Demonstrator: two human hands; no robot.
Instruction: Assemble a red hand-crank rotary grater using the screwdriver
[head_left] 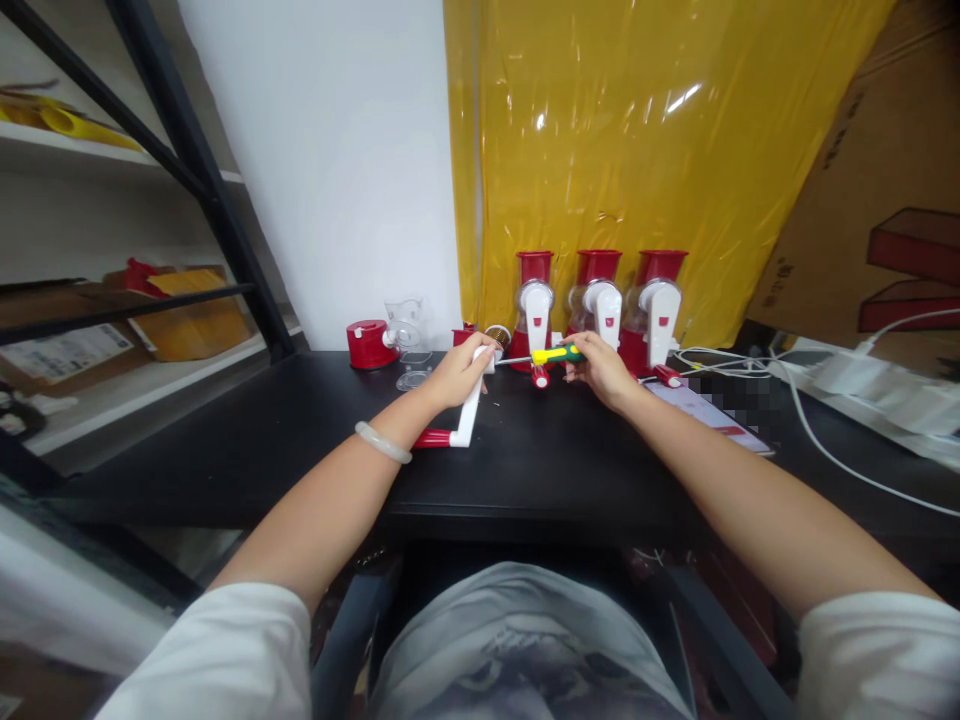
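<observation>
My left hand (459, 372) is closed round the upper end of a white crank handle (469, 412), whose red grip (433, 438) points left below the wrist. In my right hand (600, 368) is a screwdriver (556, 354) with a yellow and green handle. Its metal shaft runs left to the crank's white end at my left fingers; whether the tip sits in a screw I cannot tell. Behind the hands are a red base (372, 345), a clear plastic housing (406, 325) and a metal grater drum (497, 338).
Three assembled red and white rotary graters (535, 305) stand along the back of the black table (540, 460). A printed sheet (709, 415) lies to the right, near white cables and a power strip (885, 385). Shelves with boxes (79, 355) flank the left side.
</observation>
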